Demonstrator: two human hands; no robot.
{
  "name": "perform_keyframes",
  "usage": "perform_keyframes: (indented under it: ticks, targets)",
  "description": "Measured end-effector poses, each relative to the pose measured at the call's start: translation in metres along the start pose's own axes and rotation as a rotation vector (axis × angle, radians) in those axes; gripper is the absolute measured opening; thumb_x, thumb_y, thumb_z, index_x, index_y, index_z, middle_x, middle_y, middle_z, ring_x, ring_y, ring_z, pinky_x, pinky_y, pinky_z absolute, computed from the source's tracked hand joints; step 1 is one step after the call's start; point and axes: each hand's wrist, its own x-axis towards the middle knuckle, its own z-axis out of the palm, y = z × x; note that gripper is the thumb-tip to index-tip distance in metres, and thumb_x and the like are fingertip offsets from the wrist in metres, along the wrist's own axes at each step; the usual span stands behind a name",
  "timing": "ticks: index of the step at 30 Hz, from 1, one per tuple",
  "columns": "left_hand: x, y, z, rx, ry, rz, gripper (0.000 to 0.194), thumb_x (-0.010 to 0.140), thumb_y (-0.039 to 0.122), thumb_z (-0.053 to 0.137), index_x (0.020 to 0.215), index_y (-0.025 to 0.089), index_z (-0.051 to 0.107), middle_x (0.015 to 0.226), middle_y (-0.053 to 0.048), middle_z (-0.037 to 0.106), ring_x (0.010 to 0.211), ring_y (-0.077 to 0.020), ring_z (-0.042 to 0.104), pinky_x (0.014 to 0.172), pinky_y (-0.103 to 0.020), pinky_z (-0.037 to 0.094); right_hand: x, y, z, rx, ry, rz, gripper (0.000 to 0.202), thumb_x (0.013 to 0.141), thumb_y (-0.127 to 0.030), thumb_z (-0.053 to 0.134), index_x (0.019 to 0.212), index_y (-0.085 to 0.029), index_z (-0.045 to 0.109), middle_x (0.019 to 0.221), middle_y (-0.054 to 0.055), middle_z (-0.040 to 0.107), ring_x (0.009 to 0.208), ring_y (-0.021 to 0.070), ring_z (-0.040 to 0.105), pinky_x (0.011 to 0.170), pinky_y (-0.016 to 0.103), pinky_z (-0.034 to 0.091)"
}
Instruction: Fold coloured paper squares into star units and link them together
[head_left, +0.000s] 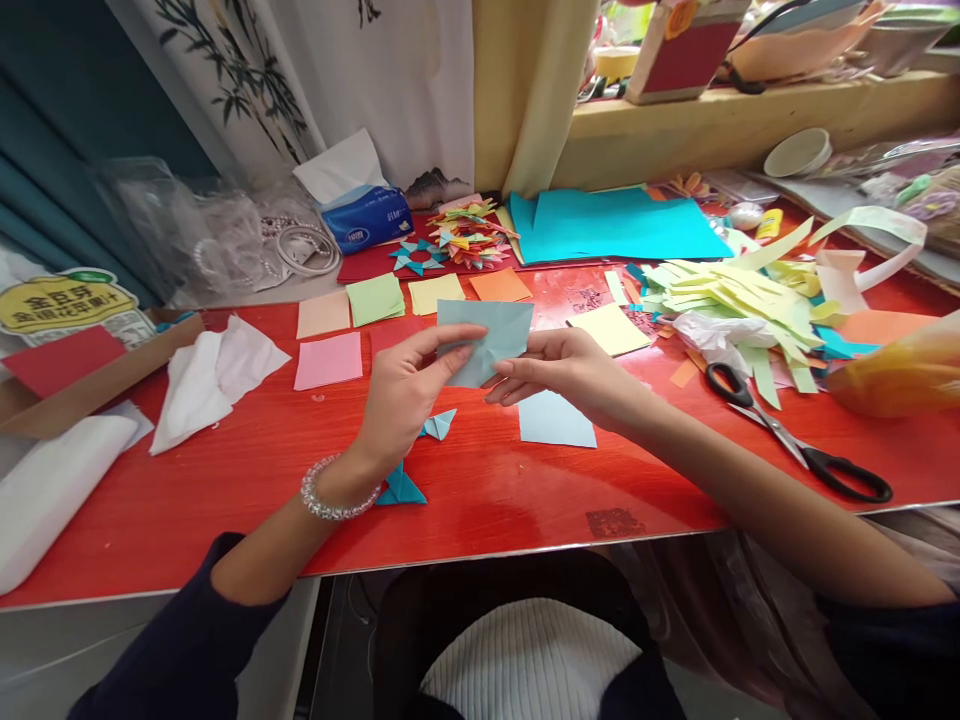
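Note:
A creased light blue paper square (491, 325) is held up above the red table between my two hands. My left hand (416, 375) pinches its left side between thumb and fingers. On the right edge, my right hand (562, 370) grips it with the thumb in front. Below the right hand a flat pale blue sheet (556, 420) lies on the table. Beside my left wrist are a folded blue paper piece (403, 487) and a folded light blue piece (441, 424), the latter partly hidden by the hand.
Behind the hands lie stacks of coloured paper squares, such as green (375, 298) and pink (328, 360). Black-handled scissors (780, 430) lie at right beside a heap of paper strips (712, 300). A blue tissue pack (367, 218) stands at the back; the red table's (480, 535) front edge is near.

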Motion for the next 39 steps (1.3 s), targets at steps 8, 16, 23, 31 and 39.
perform_keyframes:
  ticks: [8,16,23,31,39]
  targets:
    - [-0.0002,0.0007,-0.0008,0.014,-0.035,-0.008,0.016,0.082,0.025,0.065,0.095,0.024,0.074,0.095,-0.001,0.073,0.089,-0.0153,0.065,0.078,-0.026,0.054,0.0004,0.0002,0.0023,0.001,0.037,0.028,0.022,0.074,-0.033,0.076,0.081,-0.013,0.071,0.075,0.006,0.073,0.069,0.0150,0.071,0.071,0.027,0.059]
    - [0.0001,0.0015,-0.0010,0.018,-0.042,-0.020,0.017,0.082,0.025,0.065,0.096,0.024,0.074,0.097,-0.001,0.073,0.091,-0.0163,0.066,0.081,-0.028,0.053,0.0006,0.0010,0.0021,-0.004,0.041,0.021,0.022,0.075,-0.034,0.074,0.081,-0.013,0.072,0.075,0.007,0.073,0.069,0.0149,0.071,0.072,0.028,0.059]
    - [-0.0005,0.0016,-0.0010,0.022,-0.046,-0.020,0.017,0.082,0.025,0.065,0.096,0.024,0.074,0.096,-0.001,0.073,0.090,-0.0159,0.066,0.080,-0.027,0.054,0.0001,0.0009,0.0022,-0.022,0.050,0.028,0.022,0.076,-0.034,0.073,0.082,-0.013,0.072,0.076,0.007,0.074,0.069,0.0150,0.071,0.071,0.026,0.059]
    - [-0.0004,0.0021,-0.0005,0.030,-0.044,-0.020,0.018,0.082,0.024,0.064,0.097,0.023,0.074,0.098,-0.001,0.073,0.091,-0.0166,0.066,0.081,-0.029,0.054,-0.0002,0.0010,0.0008,-0.020,0.047,0.026,0.022,0.078,-0.034,0.072,0.083,-0.013,0.071,0.077,0.007,0.074,0.070,0.0150,0.071,0.070,0.025,0.059]
    - [-0.0010,0.0026,-0.0010,0.049,-0.069,-0.016,0.018,0.082,0.027,0.064,0.099,0.024,0.072,0.097,-0.001,0.071,0.086,-0.0155,0.063,0.074,-0.027,0.052,0.0003,0.0015,0.0004,-0.011,0.060,0.027,0.020,0.078,-0.032,0.072,0.082,-0.012,0.071,0.077,0.007,0.074,0.069,0.0154,0.071,0.070,0.026,0.059]
